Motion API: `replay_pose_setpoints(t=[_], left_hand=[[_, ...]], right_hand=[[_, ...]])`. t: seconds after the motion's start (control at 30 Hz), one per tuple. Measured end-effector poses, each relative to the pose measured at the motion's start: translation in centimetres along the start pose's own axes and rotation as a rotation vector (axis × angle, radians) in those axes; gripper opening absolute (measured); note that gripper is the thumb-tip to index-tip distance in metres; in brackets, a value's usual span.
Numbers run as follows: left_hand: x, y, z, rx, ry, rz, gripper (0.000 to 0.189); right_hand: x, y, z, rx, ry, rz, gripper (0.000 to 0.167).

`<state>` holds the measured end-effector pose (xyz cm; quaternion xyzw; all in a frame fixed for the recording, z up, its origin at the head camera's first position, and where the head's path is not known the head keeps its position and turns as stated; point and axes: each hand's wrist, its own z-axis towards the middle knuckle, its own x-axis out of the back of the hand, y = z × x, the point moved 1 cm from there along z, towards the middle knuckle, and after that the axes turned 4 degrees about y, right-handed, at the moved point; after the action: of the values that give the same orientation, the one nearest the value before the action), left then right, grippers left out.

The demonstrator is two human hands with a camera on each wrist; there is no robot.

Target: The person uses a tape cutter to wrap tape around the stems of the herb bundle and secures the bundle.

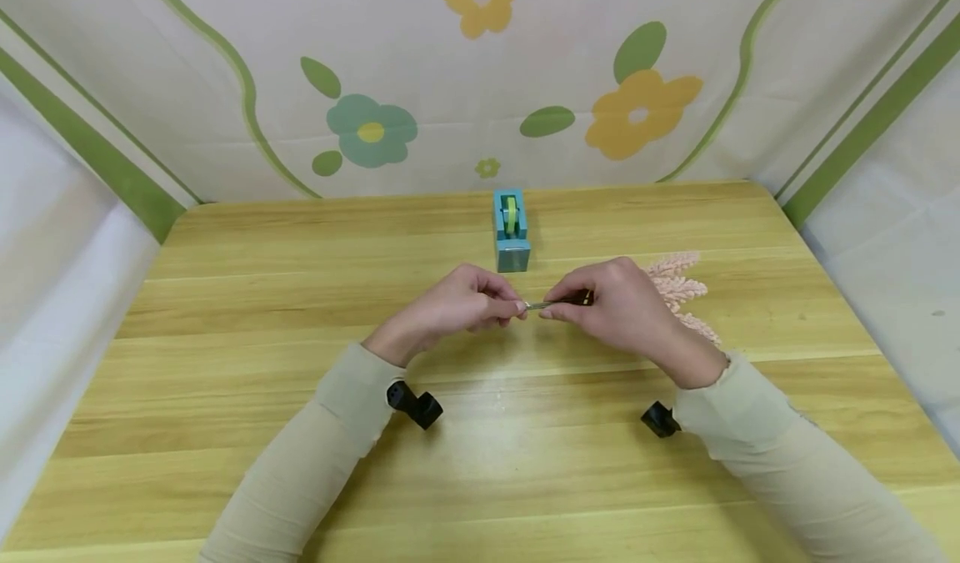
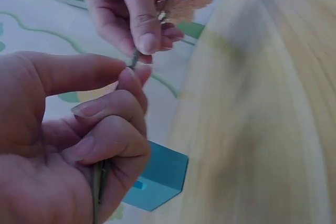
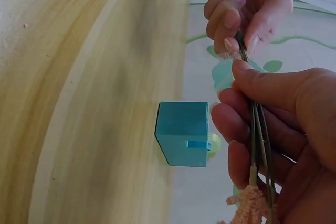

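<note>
Several thin dark stems (image 3: 254,135) topped with fluffy pink flowers (image 1: 677,288) run between the two hands above the table. My right hand (image 1: 618,309) grips the stems with thumb and fingers, the flower heads sticking out past its far side. With thumb and forefinger, my left hand (image 1: 468,300) pinches the stems nearer their bare ends, its other fingers curled round them. In the right wrist view a clear strip of what looks like tape (image 3: 229,56) juts from the stems between the two hands.
A blue tape dispenser (image 1: 513,254) with a yellow-green roll (image 1: 512,215) stands on the wooden table (image 1: 262,396) just beyond the hands. Behind the table hangs a white cloth (image 1: 435,71) printed with flowers. Black wrist cameras (image 1: 426,410) sit at both sleeves.
</note>
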<state>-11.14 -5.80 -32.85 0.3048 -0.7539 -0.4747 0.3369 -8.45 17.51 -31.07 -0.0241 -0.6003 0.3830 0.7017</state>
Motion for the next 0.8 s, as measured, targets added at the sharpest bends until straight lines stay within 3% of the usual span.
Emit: replay_pose_setpoints(t=[0.53, 0.8], left_hand=[[0.23, 0.17, 0.04, 0.042, -0.106, -0.015, 0.030], [0.10, -0.02, 0.02, 0.001, -0.070, -0.062, 0.019]], right_hand=[[-0.62, 0.05, -0.43, 0.069, 0.068, -0.017, 0.006], [-0.67, 0.21, -0.59, 0.062, 0.072, -0.040, 0.006]])
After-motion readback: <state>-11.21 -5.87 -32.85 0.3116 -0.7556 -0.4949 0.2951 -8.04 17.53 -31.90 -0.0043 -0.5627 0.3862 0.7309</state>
